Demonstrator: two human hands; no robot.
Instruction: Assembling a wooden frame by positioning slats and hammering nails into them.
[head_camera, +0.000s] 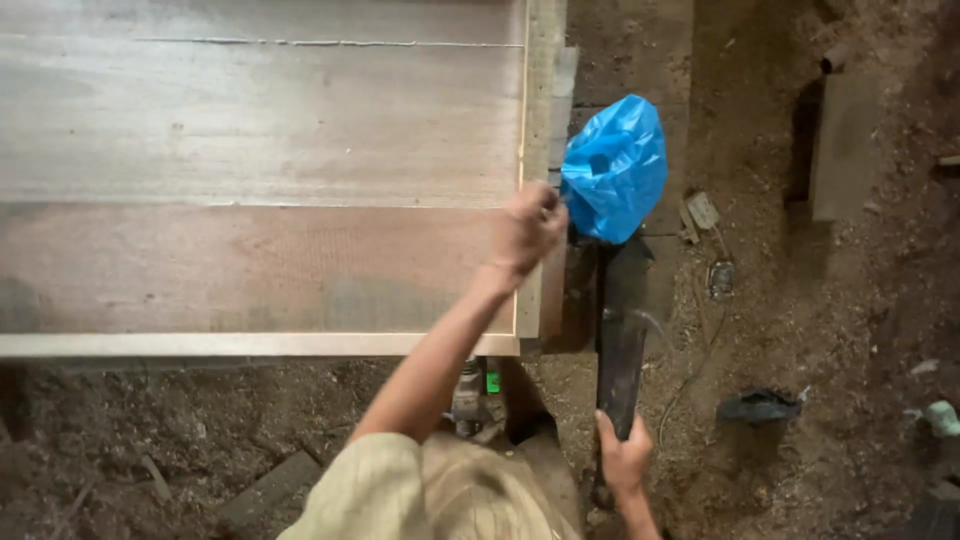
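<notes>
Plywood makes up the big framed panel (260, 180) that fills the upper left, its pale edge strip (536, 150) running down the right side and seeming to reach past whatever carries it, so a hard knock there could plausibly shift or tip the whole sheet. Below and right lies dirt floor (800, 330), littered with scraps, a loose cord and a dark rag; footing looks uneven, and a snag on the cord is a fair worry. A blue plastic bag (615, 168) sits just beside the strip, bulging, and could get caught or burst if the work strays. The dark hammer (622, 350) rests nearly upright beside the panel's corner, its claw head near the bag and its handle closed in the right hand (622, 458); gripped low, it may swing wide or glance off. Smallest is whatever the left hand (528, 228) pinches against the strip; it is too small to identify. Fingers closed there sit squarely where a missed blow would land.
</notes>
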